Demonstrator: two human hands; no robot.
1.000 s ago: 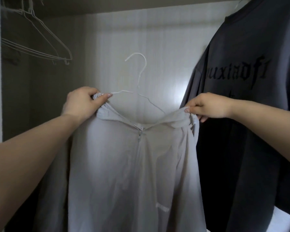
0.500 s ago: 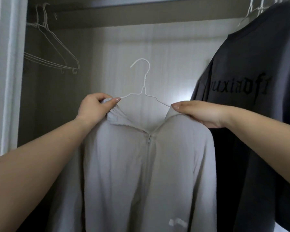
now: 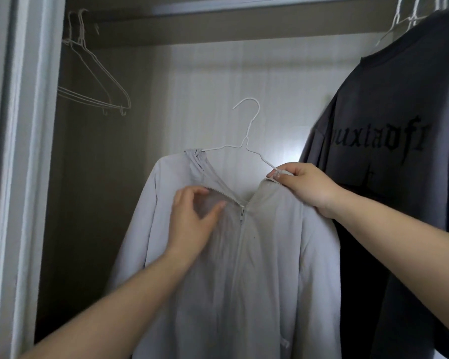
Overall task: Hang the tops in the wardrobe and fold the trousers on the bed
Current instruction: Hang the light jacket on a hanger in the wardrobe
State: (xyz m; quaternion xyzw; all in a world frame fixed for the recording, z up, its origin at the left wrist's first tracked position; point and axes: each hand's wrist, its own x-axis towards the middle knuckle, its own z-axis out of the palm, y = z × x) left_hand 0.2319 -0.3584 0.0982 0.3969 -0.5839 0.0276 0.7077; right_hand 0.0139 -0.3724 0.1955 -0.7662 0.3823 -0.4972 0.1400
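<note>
Hanger (image 3: 246, 141) ends hidden inside jacket (image 3: 265, 268)

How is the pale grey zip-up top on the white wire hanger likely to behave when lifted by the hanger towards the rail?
The pale grey top is probably floppy: it drapes in soft folds. It looks thin, so likely light. It may slip off the white wire hanger, since the right hand pinches collar and wire together, while the left hand lies open on the front.

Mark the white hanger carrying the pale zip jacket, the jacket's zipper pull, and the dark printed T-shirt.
white hanger (image 3: 248, 125): head view, on the stem below its hook.
zipper pull (image 3: 242, 214): head view, on the metal slider under the collar.
dark T-shirt (image 3: 389, 193): head view, on the chest below the lettering.
</note>
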